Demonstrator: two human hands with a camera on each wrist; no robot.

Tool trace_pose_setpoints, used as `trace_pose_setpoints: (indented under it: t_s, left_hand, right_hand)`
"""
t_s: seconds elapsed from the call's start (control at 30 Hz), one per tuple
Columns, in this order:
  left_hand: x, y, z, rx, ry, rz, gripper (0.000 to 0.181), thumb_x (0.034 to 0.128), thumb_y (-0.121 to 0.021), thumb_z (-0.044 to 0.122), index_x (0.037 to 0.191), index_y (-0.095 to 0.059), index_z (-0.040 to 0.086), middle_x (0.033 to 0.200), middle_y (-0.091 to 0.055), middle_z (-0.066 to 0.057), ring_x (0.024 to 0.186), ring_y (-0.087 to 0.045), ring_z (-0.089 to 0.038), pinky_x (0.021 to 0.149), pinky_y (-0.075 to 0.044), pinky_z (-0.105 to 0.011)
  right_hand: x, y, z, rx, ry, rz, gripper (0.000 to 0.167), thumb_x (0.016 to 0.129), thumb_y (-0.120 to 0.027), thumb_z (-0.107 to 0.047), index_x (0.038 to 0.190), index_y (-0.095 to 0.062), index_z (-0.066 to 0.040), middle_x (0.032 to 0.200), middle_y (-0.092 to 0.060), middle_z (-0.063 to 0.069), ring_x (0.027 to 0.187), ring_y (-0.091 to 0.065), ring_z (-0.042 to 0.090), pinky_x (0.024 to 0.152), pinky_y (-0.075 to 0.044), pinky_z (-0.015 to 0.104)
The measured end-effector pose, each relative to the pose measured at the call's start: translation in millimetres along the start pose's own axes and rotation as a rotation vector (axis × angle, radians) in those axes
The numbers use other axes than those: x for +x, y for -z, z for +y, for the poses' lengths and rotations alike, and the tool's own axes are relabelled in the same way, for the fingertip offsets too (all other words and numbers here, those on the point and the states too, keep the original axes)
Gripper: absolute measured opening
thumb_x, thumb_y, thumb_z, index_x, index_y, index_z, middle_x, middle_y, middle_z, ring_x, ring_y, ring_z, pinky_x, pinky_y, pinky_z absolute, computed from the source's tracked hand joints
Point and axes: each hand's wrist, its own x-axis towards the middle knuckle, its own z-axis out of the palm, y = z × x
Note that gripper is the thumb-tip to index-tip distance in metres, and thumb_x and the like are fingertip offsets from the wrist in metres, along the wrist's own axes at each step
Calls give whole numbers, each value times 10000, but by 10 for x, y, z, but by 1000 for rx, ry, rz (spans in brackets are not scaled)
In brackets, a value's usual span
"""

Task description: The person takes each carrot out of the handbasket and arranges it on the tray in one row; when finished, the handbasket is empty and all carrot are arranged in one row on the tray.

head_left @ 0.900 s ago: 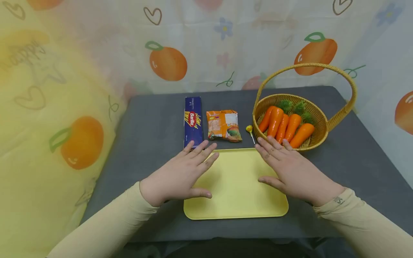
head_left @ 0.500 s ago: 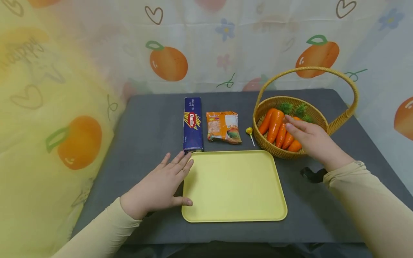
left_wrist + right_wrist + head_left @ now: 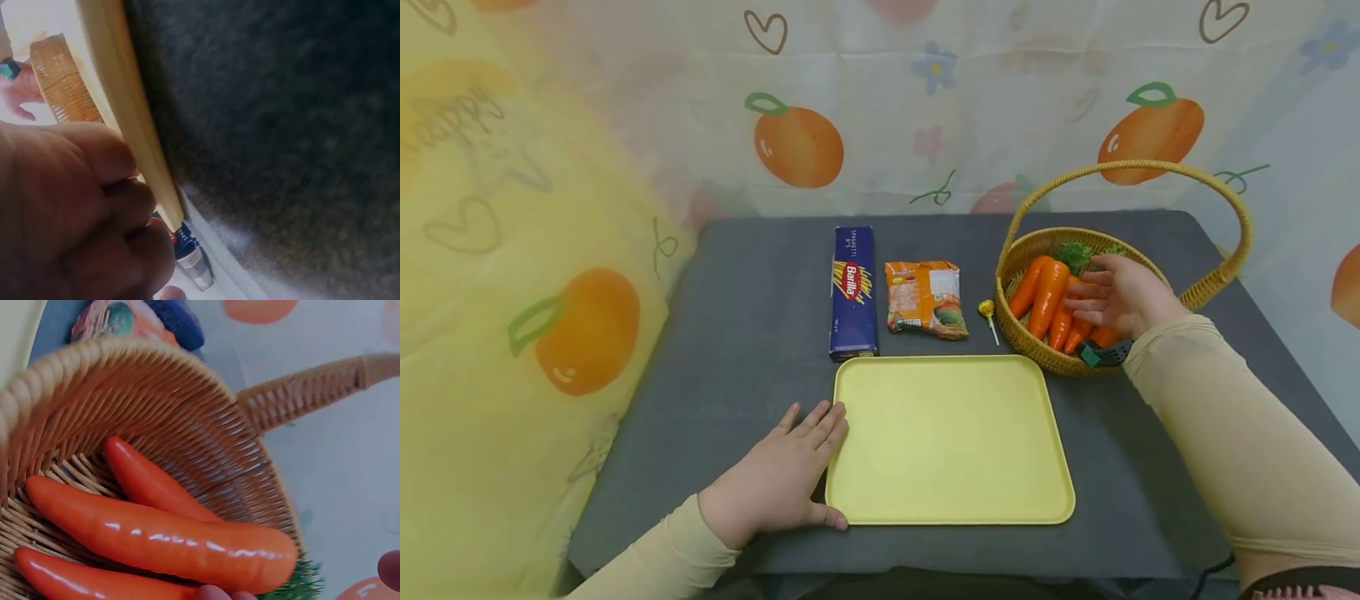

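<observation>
In the head view, my left hand [image 3: 775, 483] touches the left edge of a yellow tray [image 3: 955, 442], fingers straight and thumb by the near corner. The left wrist view has its fingertips against the tray's edge [image 3: 140, 125]. On the right, my right hand [image 3: 1126, 292] is over a wicker basket [image 3: 1018, 333] of several orange carrots [image 3: 1048, 300] with green tops. Its fingers are extended and spread, with nothing gripped. Close up in the right wrist view lies a glossy carrot [image 3: 162, 540], with fingertips [image 3: 214, 592] at the bottom edge beside it.
Behind the tray lie a blue spaghetti box [image 3: 853, 292], an orange snack packet [image 3: 927, 298] and a lollipop [image 3: 987, 311]. The basket's tall handle [image 3: 1138, 167] arches over it. A patterned curtain [image 3: 865, 100] stands behind the dark grey table [image 3: 737, 333].
My right hand has moved from above the tray to over the carrots in the basket. My left hand has shifted left and toward me, down to the tray's left edge.
</observation>
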Motion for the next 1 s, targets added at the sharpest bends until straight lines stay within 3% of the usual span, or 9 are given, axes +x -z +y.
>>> trace_pose_setpoints:
  t_s: [0.07,0.23,0.4,0.67,0.77,0.83,0.93,1.0]
  left_hand:
    - [-6,-10,4,-4,3,-1,1249,834,-804,790,1694,-392,-18,1823,-253,-180,1702,-225,-390,1346,-188,-694]
    - [-19,-36,4,-10,5,1,1246,846,-789,793,1705,-373,-8,1829,-237,-173,1703,-222,-384,1343,-196,-696]
    - [-27,-71,-6,-26,2,7,1245,856,-778,797,1716,-351,4,1837,-211,-159,1706,-211,-378,1343,-194,-695]
    - [-34,-80,-9,-34,-1,17,1246,858,-777,796,1718,-347,4,1837,-209,-159,1706,-212,-373,1346,-202,-683]
    - [-40,-69,-8,-34,0,19,1243,857,-777,795,1715,-354,3,1834,-219,-162,1704,-221,-374,1345,-210,-681]
    - [-40,-62,-9,-35,1,18,1241,858,-776,795,1715,-354,3,1834,-219,-162,1704,-222,-374,1345,-211,-680]
    - [-35,-57,-14,-37,4,15,1239,862,-775,794,1716,-351,3,1835,-216,-161,1704,-220,-373,1346,-207,-679]
    - [-28,-58,-21,-38,6,13,1237,865,-775,790,1718,-347,3,1836,-211,-160,1705,-216,-372,1348,-203,-678]
  right_hand:
    - [54,-16,8,11,-23,-15,819,1173,-261,-541,1758,172,-166,1874,52,32,1738,-71,263,1376,-199,355]
    - [167,-100,32,-35,-27,-38,813,1180,-255,-522,1751,173,-132,1868,109,33,1738,-33,279,1385,-172,383]
    - [270,-194,50,-156,-24,-71,841,1186,-312,-491,1751,172,-101,1857,136,104,1731,0,349,1399,-123,464]
    - [394,-327,2,-399,-45,-83,934,1180,-431,-438,1732,232,-79,1836,146,226,1715,-54,452,1368,-234,559]
    - [442,-362,-11,-436,-66,-109,952,1179,-436,-439,1725,246,-62,1834,136,248,1711,-81,462,1364,-242,578]
    - [472,-375,-18,-468,-82,-132,937,1178,-428,-451,1737,195,-30,1837,87,267,1705,-115,471,1363,-245,585]
    - [513,-386,-21,-510,-90,-199,836,1183,-416,-446,1753,-1,4,1837,-25,277,1699,-145,470,1371,-221,591]
    - [537,-385,-22,-547,-83,-249,703,1188,-413,-425,1700,-180,-3,1778,-200,271,1679,-197,474,1374,-211,594]
